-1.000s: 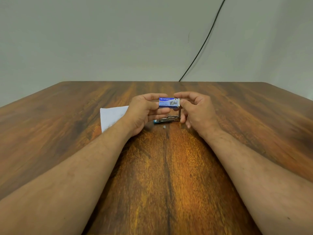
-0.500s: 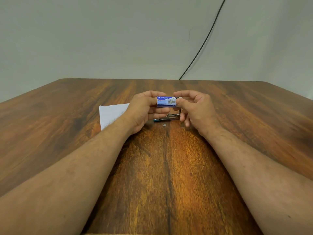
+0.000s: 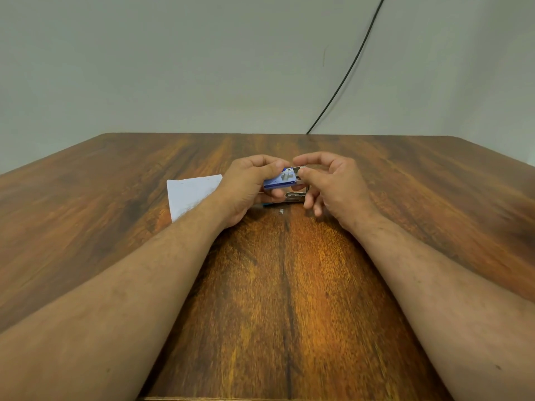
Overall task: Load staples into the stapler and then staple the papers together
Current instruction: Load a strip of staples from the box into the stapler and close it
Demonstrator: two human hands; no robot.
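The left hand [image 3: 249, 186] grips a blue staple box [image 3: 280, 179] above the table [image 3: 289, 285], its print too blurred to read; the right hand [image 3: 333, 183] pinches its right end; the stapler [image 3: 293, 196] lies just below, paper [image 3: 191, 195] at left, loose staples [image 3: 280, 210] nearer.

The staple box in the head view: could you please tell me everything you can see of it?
The staple box is a small blue carton with pale print, apparently cardboard. It is held above the table, tilted, its right end higher and open. The left hand grips its left end; the right hand pinches at the open end. The contents are too small to make out.
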